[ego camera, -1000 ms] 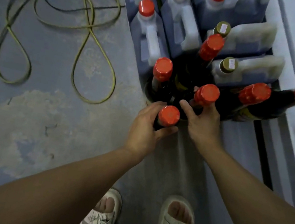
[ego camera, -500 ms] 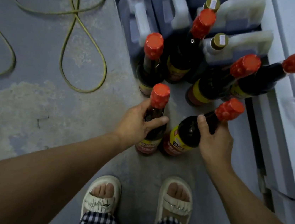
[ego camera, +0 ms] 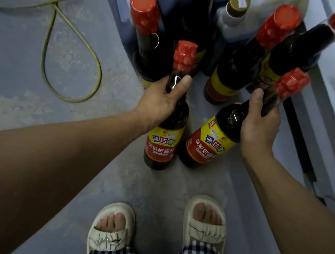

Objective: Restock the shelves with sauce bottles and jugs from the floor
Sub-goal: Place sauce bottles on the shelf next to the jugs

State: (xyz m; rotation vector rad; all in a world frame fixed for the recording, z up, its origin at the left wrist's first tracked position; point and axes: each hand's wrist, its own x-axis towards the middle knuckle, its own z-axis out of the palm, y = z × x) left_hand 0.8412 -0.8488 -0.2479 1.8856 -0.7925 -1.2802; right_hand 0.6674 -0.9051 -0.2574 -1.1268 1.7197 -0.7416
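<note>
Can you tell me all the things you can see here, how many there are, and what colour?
held sauce bottles: two, dark with red caps, one in each hand
standing sauce bottles: at least four, dark with red caps, on the floor behind
jug: one shows clearly, pale with gold cap, at the back
strap: one, yellow-green, looped on the floor, left
floor: grey
slippers: two, cream, bottom
left hand: grips a bottle neck
right hand: grips a bottle neck

Two dark red-capped sauce bottles (ego camera: 168, 124) (ego camera: 218, 135) held by necks
</note>
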